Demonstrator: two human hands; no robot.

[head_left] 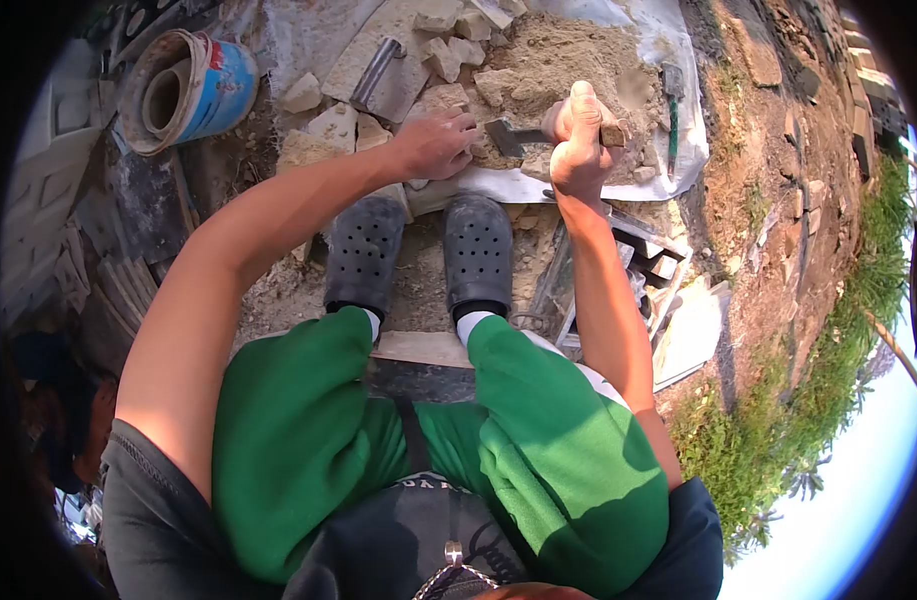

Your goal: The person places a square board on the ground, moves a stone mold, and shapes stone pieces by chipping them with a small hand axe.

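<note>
My right hand (578, 140) is closed round a wooden-handled tool, thumb on top. The tool's dark, flat metal head (513, 138) points left, low over the sandy rubble. My left hand (438, 142) lies with bent fingers low among pale stone pieces; what is under its fingers is hidden. Just beyond it sits a stone piece (443, 98). A shiny metal cylinder (376, 72) rests on a flat stone slab (403, 85). To the right of my right hand, a green-handled hammer (672, 120) lies on the white sheet (685, 150).
A blue-and-white bucket (221, 92) stands at upper left. Crumbly sand (568, 55) and broken stones (448, 55) cover the sheet's far part. My dark clogs (478, 245) are close to the near edge. An open frame (668, 270) with scraps stands right of my feet.
</note>
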